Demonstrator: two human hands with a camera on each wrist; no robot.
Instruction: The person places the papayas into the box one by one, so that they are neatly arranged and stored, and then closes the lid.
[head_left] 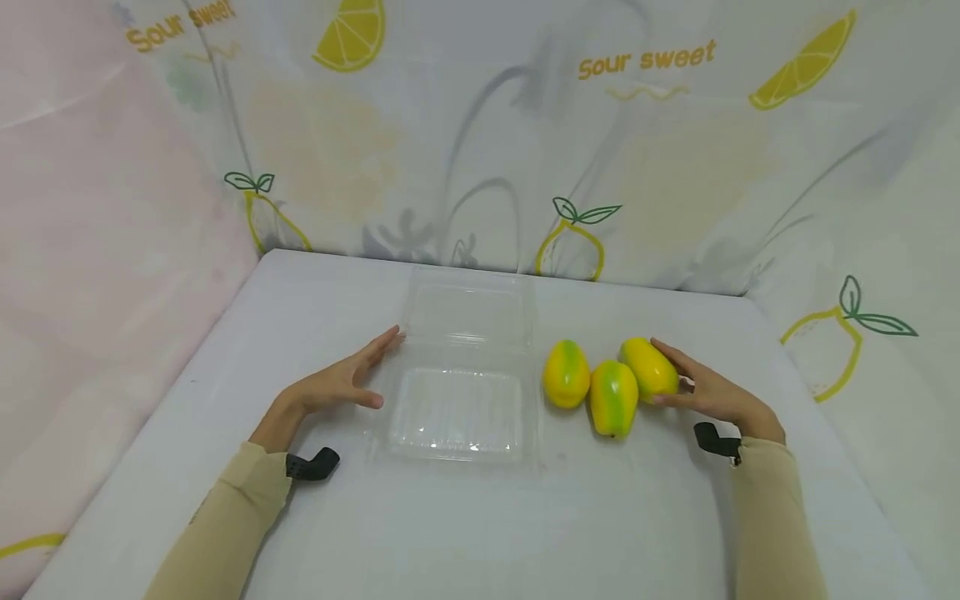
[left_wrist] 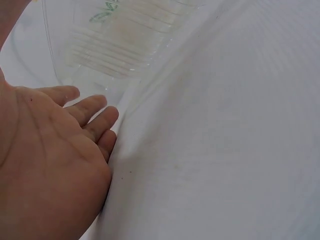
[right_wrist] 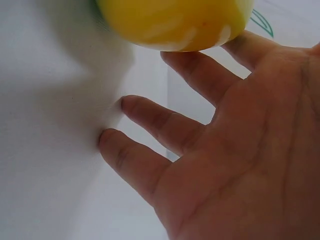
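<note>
Spread wide, the right hand (head_left: pixel 708 392) has thumb and fingertips astride the end of the first fruit (head_left: pixel 648 370), right of the box (head_left: pixel 457 412). The second fruit (head_left: pixel 613 402) and third fruit (head_left: pixel 566 375) sit between, a narrow gap off the box's edge. The left hand (head_left: pixel 337 382), fingers extended, borders the box's left edge. Beyond the box, its lid (head_left: pixel 468 317) nears the table's (head_left: pixel 465 533) back edge.
</note>
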